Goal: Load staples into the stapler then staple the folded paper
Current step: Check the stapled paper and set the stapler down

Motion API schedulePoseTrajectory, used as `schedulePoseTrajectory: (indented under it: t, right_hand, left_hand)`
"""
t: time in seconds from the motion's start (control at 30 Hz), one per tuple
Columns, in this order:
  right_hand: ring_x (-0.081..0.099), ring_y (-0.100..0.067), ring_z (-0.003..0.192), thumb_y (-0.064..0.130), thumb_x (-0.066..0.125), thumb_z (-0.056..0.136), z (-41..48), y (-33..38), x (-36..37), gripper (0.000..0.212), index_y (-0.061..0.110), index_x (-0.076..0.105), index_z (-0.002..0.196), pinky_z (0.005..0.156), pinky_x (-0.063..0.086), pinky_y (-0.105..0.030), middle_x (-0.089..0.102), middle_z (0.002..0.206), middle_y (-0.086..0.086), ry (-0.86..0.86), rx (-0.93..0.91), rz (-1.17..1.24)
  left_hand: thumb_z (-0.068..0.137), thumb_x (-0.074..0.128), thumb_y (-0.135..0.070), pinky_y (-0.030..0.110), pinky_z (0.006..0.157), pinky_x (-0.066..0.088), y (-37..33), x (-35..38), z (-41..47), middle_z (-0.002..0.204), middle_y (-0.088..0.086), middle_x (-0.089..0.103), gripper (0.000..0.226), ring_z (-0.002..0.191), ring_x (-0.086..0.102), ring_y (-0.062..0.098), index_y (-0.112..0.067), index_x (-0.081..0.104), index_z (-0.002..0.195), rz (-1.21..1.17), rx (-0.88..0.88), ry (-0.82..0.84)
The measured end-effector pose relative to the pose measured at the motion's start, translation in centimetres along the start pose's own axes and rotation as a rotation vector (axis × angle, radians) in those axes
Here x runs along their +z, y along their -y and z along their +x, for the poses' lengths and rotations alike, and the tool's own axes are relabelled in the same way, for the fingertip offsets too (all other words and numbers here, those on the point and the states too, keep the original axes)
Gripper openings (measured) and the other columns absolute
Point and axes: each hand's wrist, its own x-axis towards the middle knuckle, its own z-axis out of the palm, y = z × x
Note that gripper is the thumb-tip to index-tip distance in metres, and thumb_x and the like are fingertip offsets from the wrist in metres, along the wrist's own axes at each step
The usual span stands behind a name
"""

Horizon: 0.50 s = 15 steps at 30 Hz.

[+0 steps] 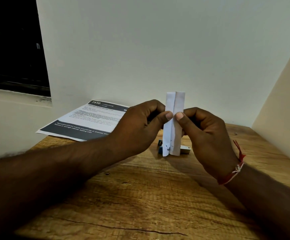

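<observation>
A narrow strip of white folded paper (174,104) stands upright above the wooden table, pinched at its middle from both sides. My left hand (139,127) grips its left half between thumb and fingers, and my right hand (208,134) grips its right half the same way. Both thumbs meet at the centre crease. Behind the lower end of the paper lies the stapler (185,149), blue and silver, mostly hidden by the strip; only its two ends show. No staples are visible.
A printed sheet with a dark header (88,118) lies at the back left of the wooden table (140,196), overhanging its left edge. White walls close in behind and on the right. A dark window sits at upper left.
</observation>
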Motion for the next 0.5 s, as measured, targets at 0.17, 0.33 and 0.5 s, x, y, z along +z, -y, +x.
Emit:
schedulePoseTrajectory:
  t: [0.17, 0.33, 0.5]
  right_hand:
    - [0.079, -0.013, 0.095, 0.047, 0.063, 0.098, -0.12, 0.14, 0.01, 0.036, 0.014, 0.076, 0.102, 0.081, 0.065, -0.03, 0.082, 0.1, 0.003, 0.081, 0.05, 0.094]
    - [0.08, -0.015, 0.102, 0.032, 0.063, 0.107, 0.01, 0.11, -0.4, 0.022, 0.016, 0.077, 0.105, 0.085, 0.066, -0.032, 0.083, 0.104, 0.003, -0.001, 0.067, 0.118]
    - [0.081, -0.014, 0.095, 0.029, 0.075, 0.1, -0.06, 0.5, -0.27, 0.015, 0.016, 0.081, 0.104, 0.084, 0.068, -0.031, 0.085, 0.098, 0.002, 0.018, 0.1, 0.091]
  left_hand:
    - [0.114, 0.065, -0.031, 0.045, 0.082, 0.065, 0.45, 0.5, 0.0, 0.096, 0.01, 0.078, 0.024, 0.089, 0.077, 0.022, -0.011, 0.07, 0.103, -0.093, -0.01, 0.034]
    - [0.104, 0.081, -0.028, 0.017, 0.074, 0.056, -0.09, 0.7, -0.41, 0.086, -0.007, 0.076, 0.011, 0.08, 0.072, 0.006, -0.023, 0.073, 0.098, 0.016, 0.028, 0.097]
    - [0.106, 0.078, -0.029, 0.039, 0.074, 0.064, 0.08, 0.54, -0.12, 0.085, 0.0, 0.078, 0.013, 0.08, 0.074, 0.018, -0.02, 0.076, 0.097, -0.031, -0.034, 0.033]
